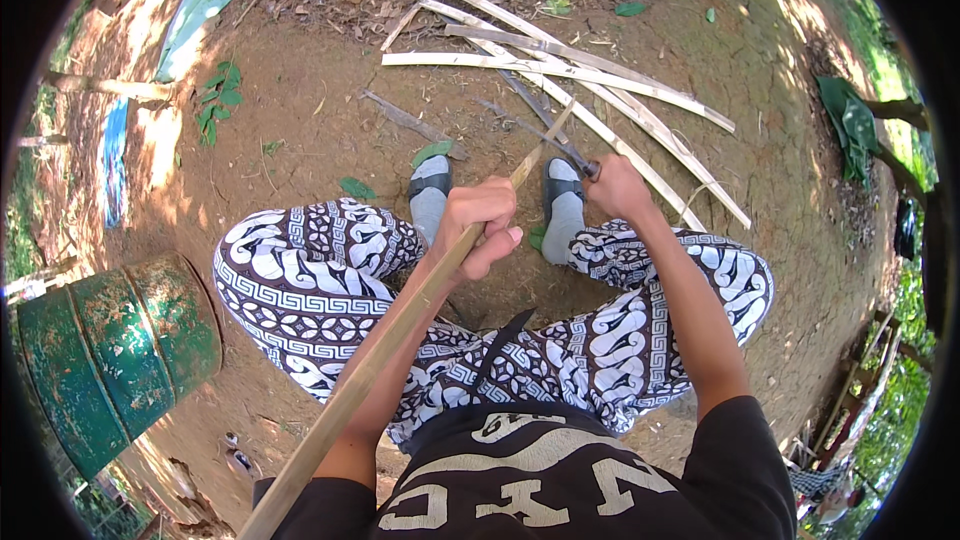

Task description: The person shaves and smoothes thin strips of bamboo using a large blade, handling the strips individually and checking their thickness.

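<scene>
A long bamboo strip (372, 372) slants from beside my left arm up toward the ground between my feet. My left hand (482, 228) is closed around it near its far end, thumb lying along the side. In my right hand (618, 190) is the dark handle of a knife (572, 152), its long narrow blade pointing up and left. The blade crosses the thin far end of the strip; whether the two touch, I cannot tell. Several pale split strips (560, 70) lie crossed on the ground beyond my right hand.
A flat grey-brown piece (410, 123) lies on the bare earth beyond my sandalled feet (430, 190). Green leaves are scattered about. A rusty green drum (120, 350) lies at the left. Branches (900, 115) stand at the right.
</scene>
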Available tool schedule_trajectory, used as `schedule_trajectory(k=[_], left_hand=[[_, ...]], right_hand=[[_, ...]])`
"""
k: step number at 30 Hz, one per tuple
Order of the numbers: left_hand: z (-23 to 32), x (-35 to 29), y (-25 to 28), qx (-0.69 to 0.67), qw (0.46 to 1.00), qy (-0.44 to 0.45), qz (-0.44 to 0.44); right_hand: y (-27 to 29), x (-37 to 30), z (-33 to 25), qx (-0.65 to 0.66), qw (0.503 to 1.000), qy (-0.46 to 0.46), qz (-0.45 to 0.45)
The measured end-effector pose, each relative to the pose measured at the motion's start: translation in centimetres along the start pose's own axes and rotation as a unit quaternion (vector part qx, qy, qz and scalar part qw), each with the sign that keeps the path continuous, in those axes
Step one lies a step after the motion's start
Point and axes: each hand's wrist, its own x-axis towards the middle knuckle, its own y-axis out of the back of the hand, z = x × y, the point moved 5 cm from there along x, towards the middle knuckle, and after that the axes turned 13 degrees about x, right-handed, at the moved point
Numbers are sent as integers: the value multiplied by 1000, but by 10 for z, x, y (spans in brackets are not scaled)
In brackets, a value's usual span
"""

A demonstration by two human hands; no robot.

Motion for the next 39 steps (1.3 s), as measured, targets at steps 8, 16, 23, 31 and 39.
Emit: schedule_trajectory(k=[8,16,23,31,39], left_hand=[[6,-3,2,7,999,38,-24],[-3,-1,19,105,985,60,126],[0,-4,54,-59,923,362,119],[25,19,74,-125,962,213,119],[1,17,67,-212,974,77,0]], right_hand=[[-10,-13,-24,33,996,56,-54],[-14,6,19,45,997,-26,54],[10,3,-10,102,989,-24,101],[3,-11,-48,367,920,-76,113],[-14,-19,-100,758,640,-110,-57]])
